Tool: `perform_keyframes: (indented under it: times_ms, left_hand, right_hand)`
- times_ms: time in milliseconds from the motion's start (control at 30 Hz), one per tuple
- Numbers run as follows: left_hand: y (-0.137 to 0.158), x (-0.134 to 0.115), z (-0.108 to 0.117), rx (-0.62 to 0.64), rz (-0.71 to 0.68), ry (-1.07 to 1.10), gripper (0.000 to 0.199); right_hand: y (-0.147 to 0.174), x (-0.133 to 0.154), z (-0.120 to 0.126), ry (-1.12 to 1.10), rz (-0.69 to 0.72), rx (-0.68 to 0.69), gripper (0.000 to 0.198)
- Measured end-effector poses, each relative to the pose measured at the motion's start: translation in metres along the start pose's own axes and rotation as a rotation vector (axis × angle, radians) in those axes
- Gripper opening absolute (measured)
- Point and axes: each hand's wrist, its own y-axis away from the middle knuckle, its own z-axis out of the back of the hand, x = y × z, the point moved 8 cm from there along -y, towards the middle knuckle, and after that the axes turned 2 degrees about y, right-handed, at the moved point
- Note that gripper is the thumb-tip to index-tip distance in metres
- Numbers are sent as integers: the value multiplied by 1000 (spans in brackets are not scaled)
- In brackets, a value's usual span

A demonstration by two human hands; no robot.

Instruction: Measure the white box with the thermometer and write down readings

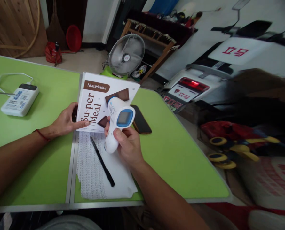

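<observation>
A white box (pixel 94 102) with brown "NutriMotion" and "Su-per Meal" print is held tilted up by my left hand (pixel 67 122), thumb across its front lower corner and fingers behind its left edge. My right hand (pixel 129 143) is wrapped round the handle of a white and blue infrared thermometer (pixel 112 135), its small screen facing me, in front of the box's right part. Below the box lie handwritten paper sheets (pixel 91 177) with a black pen (pixel 102 163) across them. Behind my right hand a dark phone (pixel 141 119) rests on the table.
The green folding table (pixel 176 159) has a metal seam at the left of the papers. A white power device (pixel 21 99) with cables sits at its left. Beyond stand a fan (pixel 126 56), a white scooter (pixel 187 86), and a red basin (pixel 74 38).
</observation>
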Motion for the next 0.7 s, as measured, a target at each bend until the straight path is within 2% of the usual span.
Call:
perform_keyframes:
  times_ms: [133,267,333,433,567,633,700]
  left_hand:
    - [1,-5,11,-102,-53,-66,73]
    - [0,-1,20,-169,-99,-139,78]
    - [-3,4,22,-165,-105,-148,79]
    - [-7,8,20,-132,-120,-144,75]
    - [-9,3,17,-102,-157,-146,63]
    - [-8,0,16,-105,-152,-178,60]
    - [-8,3,14,-79,-107,-175,68]
  right_hand:
    - [-5,3,6,95,69,20,38]
    - [-13,9,18,346,136,38,45]
    - [-16,14,22,537,169,105,52]
    - [-18,13,25,891,212,291,52]
    - [-19,-5,37,1284,152,493,48]
    - [-21,-13,46,1394,100,516,48]
    - [-23,-17,52,1476,66,521,45]
